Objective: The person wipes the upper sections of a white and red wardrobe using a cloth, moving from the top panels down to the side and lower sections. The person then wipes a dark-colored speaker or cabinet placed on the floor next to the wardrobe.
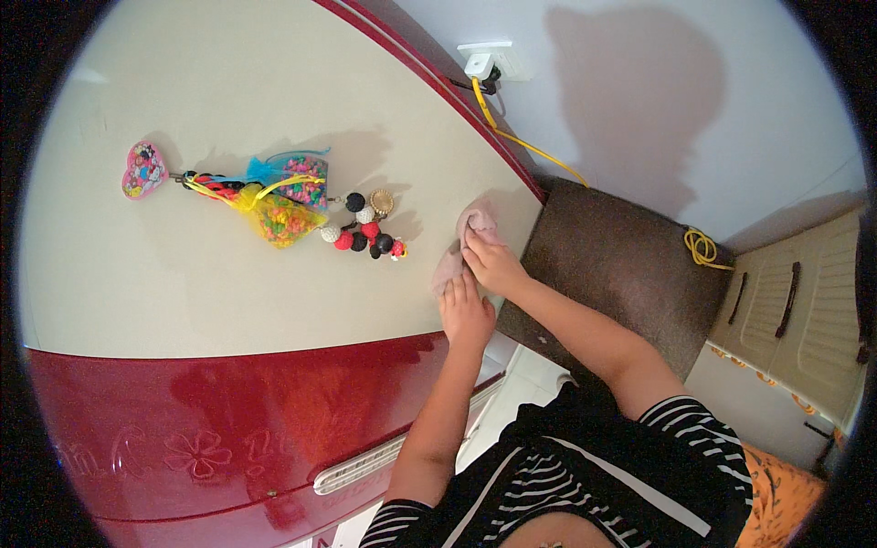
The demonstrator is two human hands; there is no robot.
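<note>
A crumpled pale pink cloth (477, 218) lies against the beige panel (226, 301) of what looks like a red refrigerator, near the panel's right end. Pressed onto the cloth's middle is my right hand (499, 264), fingers bent over the fabric. My left hand (467, 316) is just below it, its fingertips on the cloth's lower part. Both palms partly hide the fabric. To the left of the hands, a pink heart-shaped holder (145, 170) carries a braided cord, a yellow mesh sachet (284, 218), a blue mesh sachet (306, 179) and a beaded charm (370, 229).
The glossy red door (205, 411) with a pale handle (360, 464) curves along the lower left. A wall socket (507, 60) holds a white plug with a yellow cord (524, 144). Beside the panel are a dark brown surface (616, 260) and cream cabinet fronts (815, 308).
</note>
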